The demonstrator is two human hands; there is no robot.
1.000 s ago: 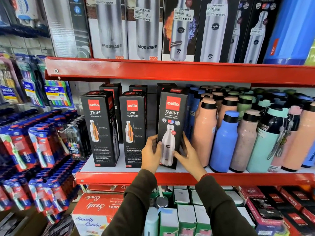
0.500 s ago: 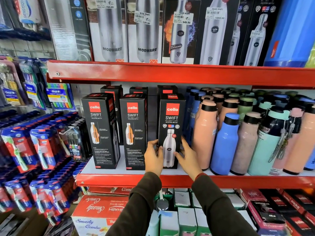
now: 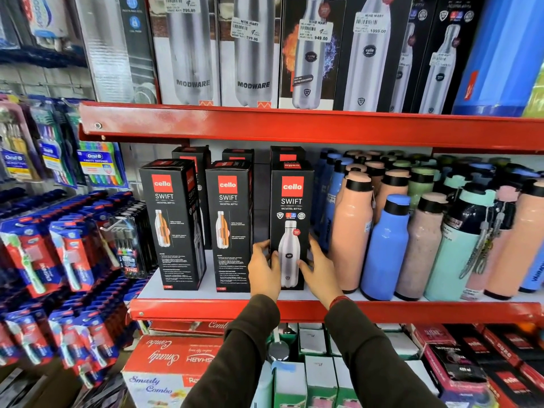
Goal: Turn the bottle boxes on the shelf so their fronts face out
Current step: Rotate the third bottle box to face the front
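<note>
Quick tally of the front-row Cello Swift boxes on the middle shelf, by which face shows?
Silver-bottle face out: 1, the box between the left hand and right hand.
Orange-bottle face out: 2, the far-left box and middle box.
Total: 3.

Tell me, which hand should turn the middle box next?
The left hand, probably. It sits right beside the middle Cello Swift box, which shows a side panel. The right hand is across the right box, by the bottles.

Red metal shelving (image 3: 294,128) with pale shelf boards (image 3: 206,287) — store aisle, bright even light. Upper tier carries tall steel-flask cartons (image 3: 253,54). Left side: hanging toothbrush packs (image 3: 67,254) on a grey slatted wall (image 3: 38,86).
</note>
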